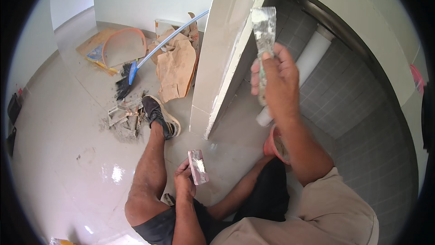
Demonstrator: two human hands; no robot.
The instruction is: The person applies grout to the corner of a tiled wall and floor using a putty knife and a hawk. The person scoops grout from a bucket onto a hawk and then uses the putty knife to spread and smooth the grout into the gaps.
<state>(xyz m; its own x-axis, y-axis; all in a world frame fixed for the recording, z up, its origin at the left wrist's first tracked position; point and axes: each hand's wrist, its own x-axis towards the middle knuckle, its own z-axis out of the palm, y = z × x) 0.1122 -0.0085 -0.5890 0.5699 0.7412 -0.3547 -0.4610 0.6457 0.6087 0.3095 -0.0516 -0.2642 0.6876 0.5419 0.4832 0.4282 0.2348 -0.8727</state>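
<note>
My right hand (282,75) is raised and wrapped round the handle of a putty knife (265,26), whose wide blade points up and carries smears of white paste. The blade is close to the white-coated edge (235,59) of a tiled wall end; I cannot tell whether it touches. Lower down, between my legs, my left hand (183,178) grips a small pinkish rectangular plate (198,169) with a lump of white paste on its face. Part of the left fingers is hidden behind the plate.
Right of the wall end, a white pipe (312,55) stands in a grey-tiled recess, with a reddish bucket (274,145) near my right leg. Left lie a blue-handled broom (133,70), rubble (124,118), torn brown paper (176,68) and an orange-rimmed basin (124,48).
</note>
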